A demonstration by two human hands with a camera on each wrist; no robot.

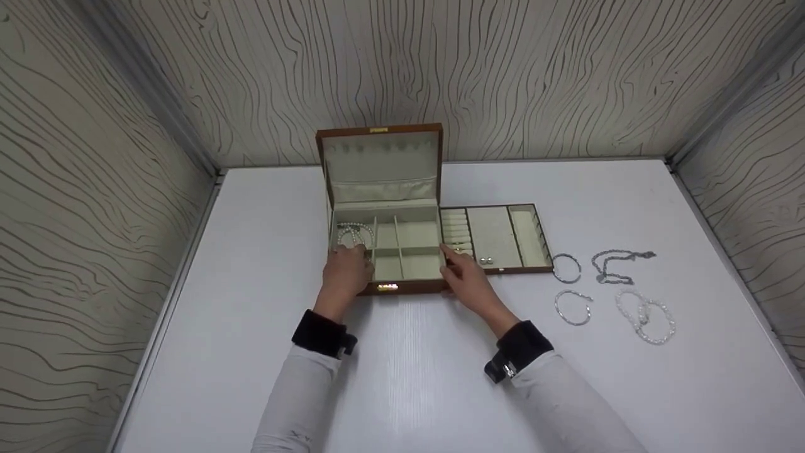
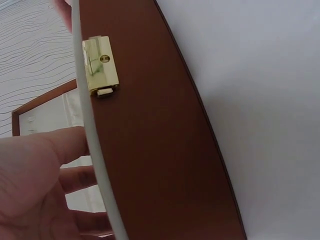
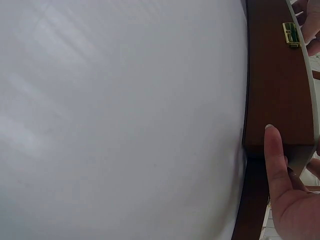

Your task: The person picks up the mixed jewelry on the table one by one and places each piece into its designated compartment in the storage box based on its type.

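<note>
A brown jewelry box point(image 1: 415, 287) with a cream, divided inside stands with its lid point(image 1: 383, 160) raised. In its back left compartment lies a strand of white pearls point(image 1: 357, 226). My left hand point(image 1: 346, 274) reaches over the front wall into the front left compartment, close to the pearls. In the left wrist view its fingers point(image 2: 77, 178) pass behind the rim, and the fingertips are hidden. My right hand point(image 1: 468, 280) grips the front right corner of the box, its thumb point(image 3: 273, 150) against the front face near the corner.
Right beside the box lies a jewelry tray point(image 1: 494, 229) with ring rolls and pearl earrings point(image 1: 486, 260). Farther right on the white table are two bracelets point(image 1: 568, 268), a grey chain point(image 1: 613, 255) and a clear beaded strand point(image 1: 657, 340). A patterned wall rises behind.
</note>
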